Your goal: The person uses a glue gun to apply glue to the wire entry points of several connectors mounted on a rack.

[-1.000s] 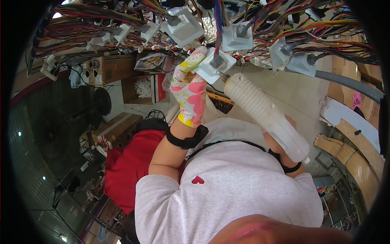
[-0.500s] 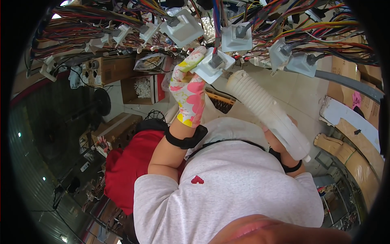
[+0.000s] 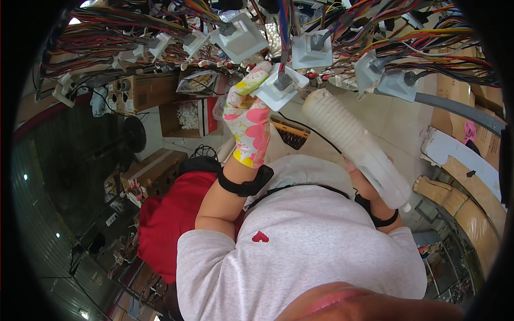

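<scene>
My left hand (image 3: pixel 249 115), in a white glove with pink and yellow flowers, pinches the left edge of a white square plastic piece (image 3: pixel 274 96). A grey plug (image 3: pixel 284 81) sits in the middle of that piece, with coloured wires running up from it. My bare right hand (image 3: pixel 360 176) is wrapped round a long white ribbed, bottle-like tool (image 3: pixel 350 139) that covers most of the fingers. Its ribbed end points up and left, close to the plastic piece but apart from it. A thin dark cord (image 3: pixel 316 132) passes behind, near the right hand.
Bundles of coloured wires (image 3: pixel 123 40) with more white square pieces (image 3: pixel 311 49) hang across the top. Cardboard boxes (image 3: pixel 144 91) stand at the left, others at the right edge. An orange crate (image 3: pixel 289 134) lies below. A red cloth (image 3: pixel 174 222) is beside my left arm.
The ribbed tool has shifted slightly right, and more of the dark cord shows. My left hand holds the plastic piece in nearly the same spot.
</scene>
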